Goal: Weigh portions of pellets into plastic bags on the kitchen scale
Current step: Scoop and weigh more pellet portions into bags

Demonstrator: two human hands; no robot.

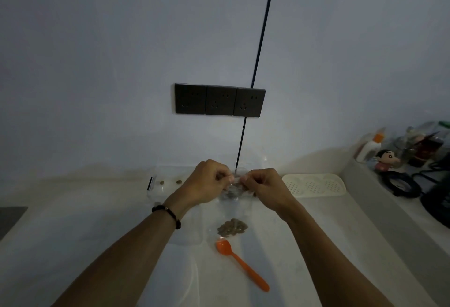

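While I watch from the head camera in dim light, both hands meet above the pale counter (316, 246). The left hand (207, 182) and the right hand (264, 185) each pinch the top edge of a clear plastic bag (235, 209), so each grip is clamped on that bag, fingers curled. The bag hangs between them, and a clump of brown pellets (232, 227) sits in its bottom, near the counter. Just below it lies an orange spoon (243, 264), bowl toward the bag. Behind the hands stands a clear container (165, 182) holding a few loose pellets. A cream perforated tray (314, 185) lies to the right. Three dark wall sockets (220, 100) sit above. I cannot make out a scale.
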